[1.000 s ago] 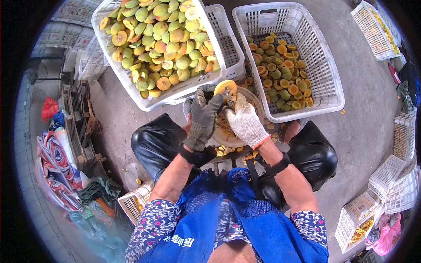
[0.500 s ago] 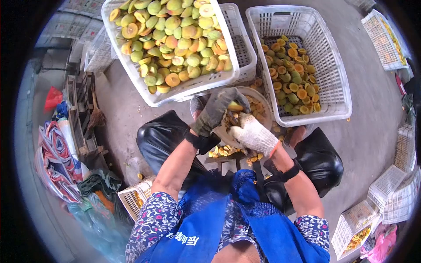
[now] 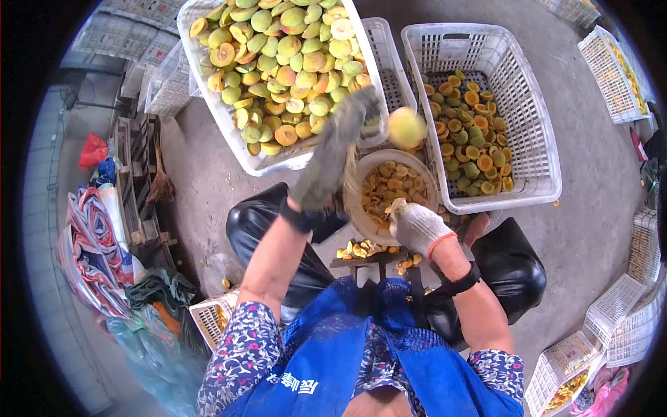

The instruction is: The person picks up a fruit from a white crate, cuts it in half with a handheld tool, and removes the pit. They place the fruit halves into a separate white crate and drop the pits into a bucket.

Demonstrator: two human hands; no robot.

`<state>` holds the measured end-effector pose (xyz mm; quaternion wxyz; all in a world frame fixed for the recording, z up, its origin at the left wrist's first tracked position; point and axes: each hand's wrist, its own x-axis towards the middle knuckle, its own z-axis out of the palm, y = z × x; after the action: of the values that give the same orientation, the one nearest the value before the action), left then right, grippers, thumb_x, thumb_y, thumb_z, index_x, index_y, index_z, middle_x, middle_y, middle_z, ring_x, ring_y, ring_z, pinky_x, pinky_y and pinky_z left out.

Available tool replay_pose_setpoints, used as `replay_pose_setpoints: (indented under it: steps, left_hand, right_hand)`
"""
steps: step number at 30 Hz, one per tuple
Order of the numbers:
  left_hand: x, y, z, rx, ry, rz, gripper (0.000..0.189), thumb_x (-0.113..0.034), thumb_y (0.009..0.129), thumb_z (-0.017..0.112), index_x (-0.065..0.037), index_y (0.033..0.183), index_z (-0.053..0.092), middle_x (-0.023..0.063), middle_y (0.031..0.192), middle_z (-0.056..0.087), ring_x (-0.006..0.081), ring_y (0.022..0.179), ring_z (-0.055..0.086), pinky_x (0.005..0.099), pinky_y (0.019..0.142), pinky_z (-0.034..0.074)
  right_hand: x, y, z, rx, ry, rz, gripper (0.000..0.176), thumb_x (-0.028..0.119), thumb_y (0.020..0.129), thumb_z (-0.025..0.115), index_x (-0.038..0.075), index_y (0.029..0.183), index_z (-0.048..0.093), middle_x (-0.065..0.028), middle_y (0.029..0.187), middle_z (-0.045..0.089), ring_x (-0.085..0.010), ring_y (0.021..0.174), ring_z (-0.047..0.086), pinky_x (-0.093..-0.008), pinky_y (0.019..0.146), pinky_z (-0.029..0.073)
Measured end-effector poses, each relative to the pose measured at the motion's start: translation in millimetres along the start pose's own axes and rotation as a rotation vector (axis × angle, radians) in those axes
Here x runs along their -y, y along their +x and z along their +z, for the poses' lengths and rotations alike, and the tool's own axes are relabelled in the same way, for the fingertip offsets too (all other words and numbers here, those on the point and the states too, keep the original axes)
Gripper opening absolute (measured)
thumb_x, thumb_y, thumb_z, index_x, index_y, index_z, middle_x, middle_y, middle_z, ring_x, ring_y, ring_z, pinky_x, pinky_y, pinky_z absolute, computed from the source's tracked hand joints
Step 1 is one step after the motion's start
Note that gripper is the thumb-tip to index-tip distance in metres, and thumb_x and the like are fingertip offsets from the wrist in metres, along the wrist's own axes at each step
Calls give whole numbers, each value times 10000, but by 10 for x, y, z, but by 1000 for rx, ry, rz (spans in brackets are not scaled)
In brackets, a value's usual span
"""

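My left hand, in a dark glove, is smeared by motion over the near right part of a white crate heaped with halved peaches. A blurred yellow peach half is in the air just right of its fingers, apart from them. My right hand, in a white knit glove, is closed at the near right rim of a round basin. Pits and fruit scraps lie in this basin. What the right fingers hold, if anything, is hidden.
A second white crate, right of the basin, holds hollowed peach halves. Cut pieces lie on a small wooden stand between my knees. Pallets and a broom stand left; more crates line the right.
My left hand has left the right hand and swung up and away over the fruit crate. The peach half it held is now in the air. The right hand moved slightly right and nearer me.
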<state>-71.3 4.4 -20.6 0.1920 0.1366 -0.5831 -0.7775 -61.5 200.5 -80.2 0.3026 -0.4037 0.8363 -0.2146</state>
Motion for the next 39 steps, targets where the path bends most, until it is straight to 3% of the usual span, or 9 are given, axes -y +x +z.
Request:
replay_pose_setpoints:
  steps: [1, 3, 5, 8, 13, 15, 18, 21, 39]
  left_hand:
    - [7, 187, -124, 1, 2, 2, 463, -406, 928, 491, -1, 1149, 523, 91, 1025, 617, 199, 895, 613, 340, 785, 510]
    - [54, 632, -554, -95, 915, -120, 439, -358, 869, 585, -70, 1190, 505, 122, 1230, 523, 235, 1035, 575, 383, 807, 493]
    - [301, 753, -870, -99, 1792, 33, 491, -365, 812, 638, -84, 1194, 508, 174, 1226, 527, 275, 1024, 578, 411, 806, 476]
    - [562, 876, -1120, 33, 1912, 93, 544, -295, 783, 670, -25, 1218, 489, 209, 1136, 583, 369, 993, 585, 381, 832, 473]
    - [323, 873, -1221, 99, 1155, -131, 487, -296, 894, 582, 1, 1256, 447, 163, 1227, 536, 303, 1002, 603, 378, 837, 506]
    - [-109, 482, -796, 157, -38, -355, 463, -302, 931, 529, 15, 1256, 438, 147, 1206, 544, 284, 1052, 583, 403, 884, 509]
    - [-254, 57, -374, 112, -380, -436, 501, -296, 936, 516, 17, 1301, 377, 176, 1223, 522, 306, 1107, 545, 476, 943, 467]
    - [-182, -235, -144, 99, -547, -474, 489, -285, 942, 510, 8, 1309, 375, 178, 1243, 507, 295, 1112, 537, 460, 933, 467]
    - [236, -444, 244, 145, -28, -80, 508, -238, 853, 652, -1, 1236, 416, 120, 1216, 511, 211, 1115, 504, 357, 989, 399]
  right_hand:
    - [-25, 4, 14, -6, -1, -48, 213, 167, 796, 495, -5, 881, 587, -226, 785, 646, -372, 760, 643, -448, 662, 517]
    - [-43, 53, -1, -13, 34, -21, 241, 188, 791, 494, -14, 892, 579, -233, 766, 637, -383, 734, 635, -450, 647, 515]
    - [-11, 48, -75, 19, 98, -14, 239, 190, 794, 493, -11, 887, 580, -235, 760, 634, -391, 725, 631, -457, 647, 513]
    - [-28, 53, -65, -52, 100, -68, 241, 197, 803, 492, -7, 897, 581, -238, 764, 634, -390, 723, 630, -461, 651, 512]
    - [-108, 200, -80, -149, 89, -129, 150, 127, 794, 556, -9, 855, 568, -209, 809, 585, -381, 759, 596, -456, 635, 496]
    - [-5, 138, -320, -464, -162, -461, 122, 102, 779, 569, 25, 872, 588, -180, 876, 558, -373, 793, 581, -452, 650, 497]
    - [129, 154, -358, -591, -75, -445, 143, 109, 753, 596, 62, 887, 608, -193, 915, 557, -368, 817, 579, -449, 687, 493]
    - [272, 98, -437, -653, -76, -423, 141, 101, 743, 606, 53, 876, 608, -197, 926, 564, -369, 825, 579, -449, 691, 490]
    - [283, 39, -240, -722, -194, -137, 214, 131, 824, 565, -37, 954, 585, -246, 1003, 544, -380, 817, 565, -437, 716, 489]
